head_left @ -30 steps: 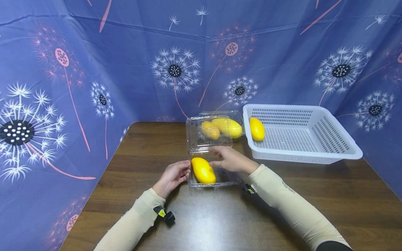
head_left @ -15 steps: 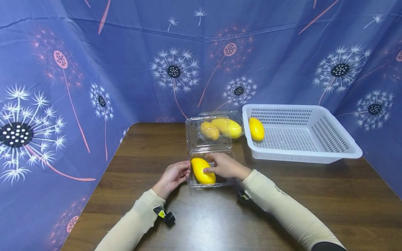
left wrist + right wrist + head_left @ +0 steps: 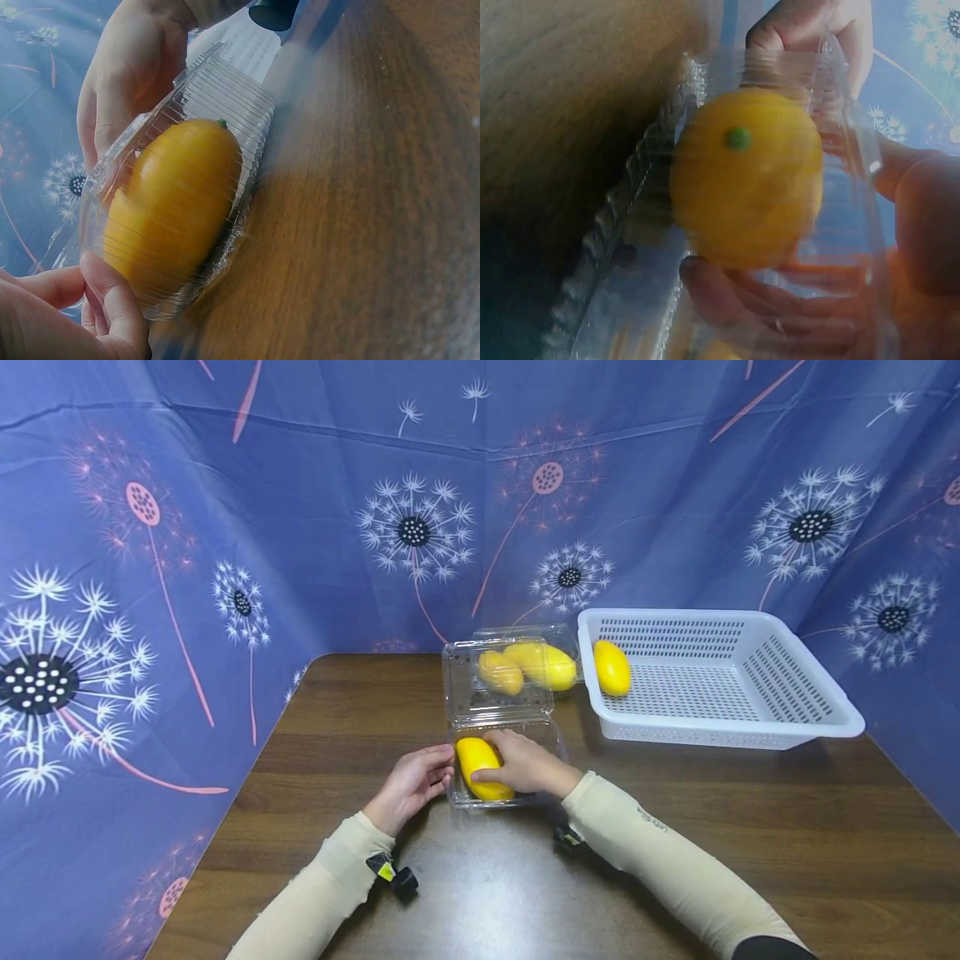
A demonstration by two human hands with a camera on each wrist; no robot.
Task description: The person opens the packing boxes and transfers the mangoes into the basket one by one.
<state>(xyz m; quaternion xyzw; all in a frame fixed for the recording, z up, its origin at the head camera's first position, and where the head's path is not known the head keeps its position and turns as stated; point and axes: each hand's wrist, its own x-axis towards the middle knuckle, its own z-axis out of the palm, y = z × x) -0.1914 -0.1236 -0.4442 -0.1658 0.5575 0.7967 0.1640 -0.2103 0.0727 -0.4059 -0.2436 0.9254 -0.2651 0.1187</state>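
A clear plastic clamshell box [image 3: 546, 732] stands on the table with its lid raised at the back. Inside, on the left, lies a yellow mango [image 3: 472, 758], its green stem end visible in both wrist views. My right hand [image 3: 522, 765] reaches into the box and grips this mango, thumb across the near side and fingers along the far side. At the box's left edge my left hand [image 3: 411, 782] pinches the rim; its thumb [image 3: 112, 296] shows close against the clear wall in the left wrist view.
Behind the raised lid is another clear box [image 3: 566, 635] with a yellow mango [image 3: 553, 668] and a smaller orange-yellow one [image 3: 500, 672]. To the right, a white perforated basket [image 3: 697, 732] holds one mango [image 3: 612, 668]. A blue dandelion-print cloth [image 3: 315, 527] hangs behind the wooden table [image 3: 322, 727].
My right hand has moved left and down into the box, and its thumb and fingers have closed round the mango. The left hand stays at the box's left edge.
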